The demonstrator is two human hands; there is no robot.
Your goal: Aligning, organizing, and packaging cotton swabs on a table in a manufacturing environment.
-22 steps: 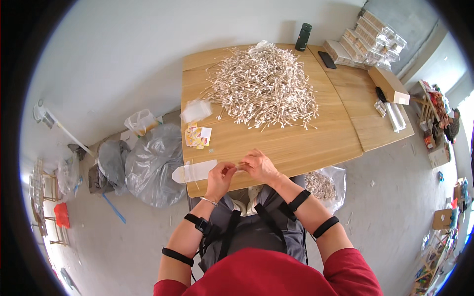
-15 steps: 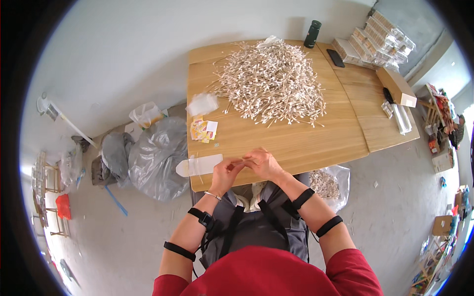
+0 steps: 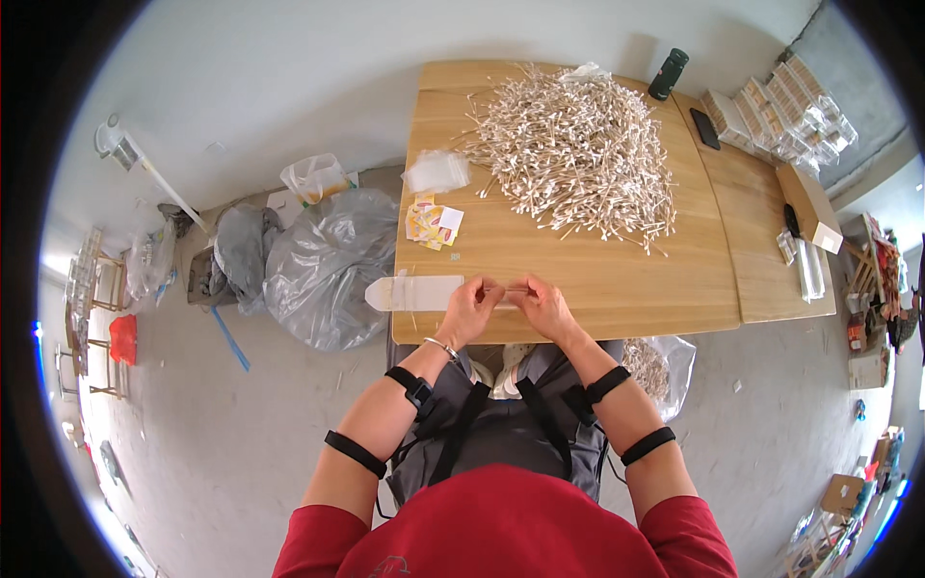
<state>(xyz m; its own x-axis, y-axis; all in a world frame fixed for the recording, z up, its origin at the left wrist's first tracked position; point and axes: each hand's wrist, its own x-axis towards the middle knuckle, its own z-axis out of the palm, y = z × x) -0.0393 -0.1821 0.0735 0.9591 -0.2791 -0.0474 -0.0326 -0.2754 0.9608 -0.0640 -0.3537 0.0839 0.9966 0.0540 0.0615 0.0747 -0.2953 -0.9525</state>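
Observation:
Close to the table's near edge, my left hand [image 3: 471, 306] and my right hand [image 3: 542, 304] face each other with fingers pinched together. Between them is a small pale thing [image 3: 506, 300], too small and covered to name. Just left of my left hand lies a long white card [image 3: 438, 292] with a pointed end, and a clear strip crosses it. Farther back, a big heap of cotton swabs [image 3: 578, 154] covers much of the tabletop. To the heap's left lie a stack of clear plastic bags [image 3: 436, 172] and a few yellow and white cards [image 3: 434, 223].
On the wooden table [image 3: 617, 289] stand a dark bottle [image 3: 669, 74], a phone [image 3: 704, 128], packed clear boxes [image 3: 785, 111] and a cardboard box [image 3: 807, 207]. Large grey plastic bags [image 3: 332, 265] sit on the floor at left. Below the table's edge is a bag of swabs [image 3: 660, 371].
My view has shifted, so the table appears farther left and lower before. My hands have drawn slightly apart, and the pale thing now shows between them.

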